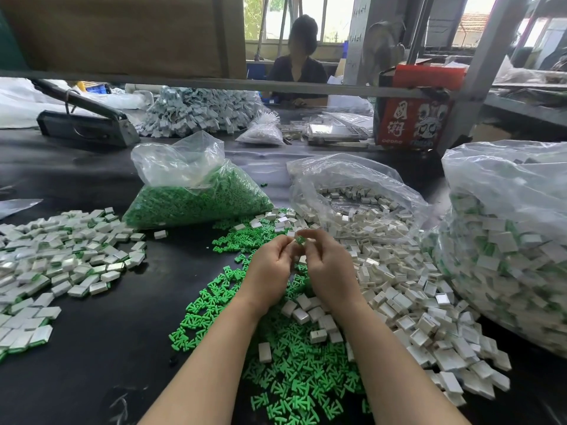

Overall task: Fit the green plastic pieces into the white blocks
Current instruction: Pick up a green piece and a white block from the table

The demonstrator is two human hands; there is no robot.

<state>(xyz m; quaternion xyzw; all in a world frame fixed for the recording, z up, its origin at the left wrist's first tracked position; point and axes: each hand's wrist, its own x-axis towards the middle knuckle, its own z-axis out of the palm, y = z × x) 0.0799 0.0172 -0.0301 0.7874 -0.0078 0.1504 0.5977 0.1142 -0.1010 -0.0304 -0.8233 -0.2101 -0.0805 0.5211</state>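
White finished blocks [61, 256] heap at left, loose green pieces [294, 378] and white blocks [414, 317] remain plentiful, while both hands, left hand [271, 271] and right hand [329, 266], pinch one green piece [300, 239].

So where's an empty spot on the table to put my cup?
Bare black mat lies between the finished blocks at left and the loose green pieces. It is crowded around both hands and rightward, where white blocks spread.

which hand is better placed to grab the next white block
Right, probably. The right hand is beside the loose white blocks, while the left hand is over the green pieces. Both pinch a small green piece.
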